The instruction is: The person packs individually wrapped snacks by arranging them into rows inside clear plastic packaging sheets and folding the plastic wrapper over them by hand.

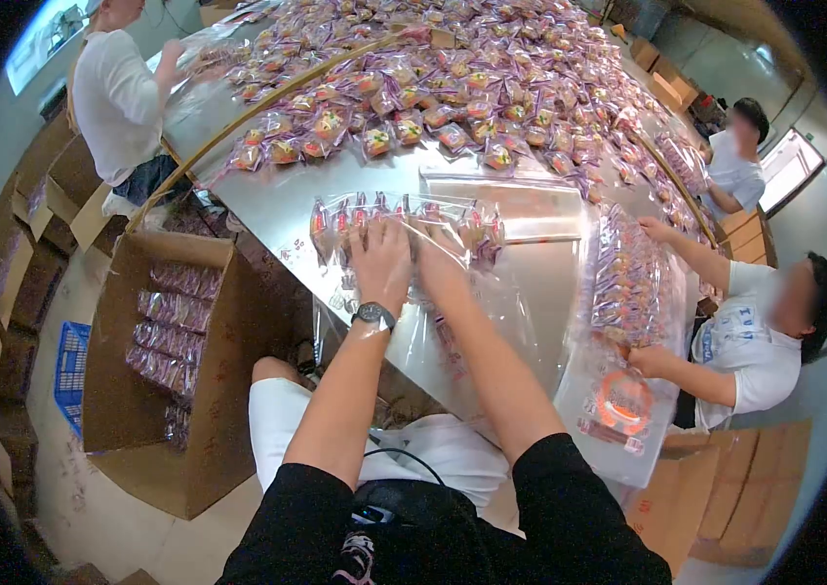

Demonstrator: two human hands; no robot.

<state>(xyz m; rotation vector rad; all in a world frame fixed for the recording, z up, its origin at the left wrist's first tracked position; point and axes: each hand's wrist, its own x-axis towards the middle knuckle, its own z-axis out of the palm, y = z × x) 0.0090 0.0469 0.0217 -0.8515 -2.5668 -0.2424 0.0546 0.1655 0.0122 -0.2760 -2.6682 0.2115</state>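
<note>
Left hand (381,255) and right hand (440,263) touch central packets (481,240); I can't tell their grip. Rows (169,340) already fill part of the left box (230,390); a loose heap (452,93) remains, upper centre.

A row of small, red-marked wrapped packets (427,211) is lined up left to right, closely packed, on the near part of the bench (262,207). It is covered by clear, creased plastic film (511,317), spread loosely toward the near right.

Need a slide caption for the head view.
Left hand and right hand at a row of wrapped packets, open carton to the left, packet pile ahead.
</note>
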